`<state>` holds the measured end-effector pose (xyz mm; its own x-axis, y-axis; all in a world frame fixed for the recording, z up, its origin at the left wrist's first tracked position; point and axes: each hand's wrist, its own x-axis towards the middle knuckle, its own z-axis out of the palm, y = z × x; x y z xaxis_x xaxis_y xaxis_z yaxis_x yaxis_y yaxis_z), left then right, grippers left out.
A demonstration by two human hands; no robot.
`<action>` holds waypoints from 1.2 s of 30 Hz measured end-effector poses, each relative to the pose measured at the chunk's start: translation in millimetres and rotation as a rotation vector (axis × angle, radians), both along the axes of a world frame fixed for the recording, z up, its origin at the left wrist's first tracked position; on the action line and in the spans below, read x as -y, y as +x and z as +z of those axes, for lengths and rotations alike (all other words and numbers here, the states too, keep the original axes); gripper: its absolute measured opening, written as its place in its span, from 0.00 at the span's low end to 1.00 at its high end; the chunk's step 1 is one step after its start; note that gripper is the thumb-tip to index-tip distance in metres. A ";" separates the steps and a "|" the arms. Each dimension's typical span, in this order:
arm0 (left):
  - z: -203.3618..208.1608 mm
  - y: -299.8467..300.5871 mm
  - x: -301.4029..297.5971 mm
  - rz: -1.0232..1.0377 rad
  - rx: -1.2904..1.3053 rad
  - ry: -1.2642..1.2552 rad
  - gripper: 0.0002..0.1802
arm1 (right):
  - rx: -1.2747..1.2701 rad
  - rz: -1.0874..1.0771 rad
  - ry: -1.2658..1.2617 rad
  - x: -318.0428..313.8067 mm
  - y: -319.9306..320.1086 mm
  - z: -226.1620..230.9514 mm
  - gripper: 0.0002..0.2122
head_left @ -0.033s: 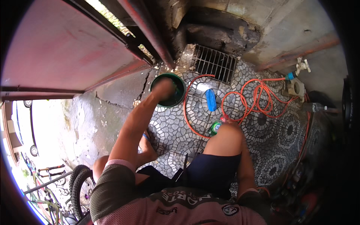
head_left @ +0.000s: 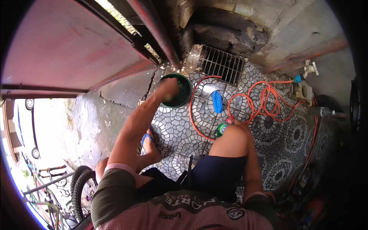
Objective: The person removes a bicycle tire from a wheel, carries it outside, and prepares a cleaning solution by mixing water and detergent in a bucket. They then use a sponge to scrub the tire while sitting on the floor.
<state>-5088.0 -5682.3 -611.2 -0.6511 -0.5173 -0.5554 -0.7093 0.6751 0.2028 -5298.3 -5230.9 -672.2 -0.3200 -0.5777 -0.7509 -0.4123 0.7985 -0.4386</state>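
A left hand (head_left: 168,90), blurred, is down in the green bucket (head_left: 186,92) at the upper centre of the frame; the change is slight, the hand lying a touch nearer the bucket's left side than a moment ago, with more of the dark inside showing to its right; for the work, that suggests the bucket remains the centre of attention, with no new thing brought in.

The left fingers cannot be made out, so whether they are spread, pressed together or pinching something cannot be told; the right hand (head_left: 240,124), right of centre, is mostly hidden beyond the knee (head_left: 234,138), close to the red top of the green bottle (head_left: 221,129), and its grip cannot be told either.

Against the earlier frame, the whole view sits slightly further right, the bucket with it; more of the blue sandal (head_left: 146,138) now shows beside the left forearm (head_left: 134,122), at left of centre; the bottle, the blue block (head_left: 217,101) at upper centre and the orange hose (head_left: 281,81) at upper right keep their places on the patterned floor.
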 end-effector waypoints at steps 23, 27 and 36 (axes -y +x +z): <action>177.5 179.4 24.2 0.152 -0.536 -0.189 0.45 | -0.225 0.301 -1.106 359.0 156.3 196.4 0.10; 202.1 260.1 8.3 0.183 -0.507 -0.146 0.36 | -0.115 0.635 -1.202 393.5 239.2 204.2 0.09; 106.3 500.1 -66.4 1.241 -0.100 0.093 0.20 | 0.129 0.658 -0.975 400.9 296.4 200.9 0.23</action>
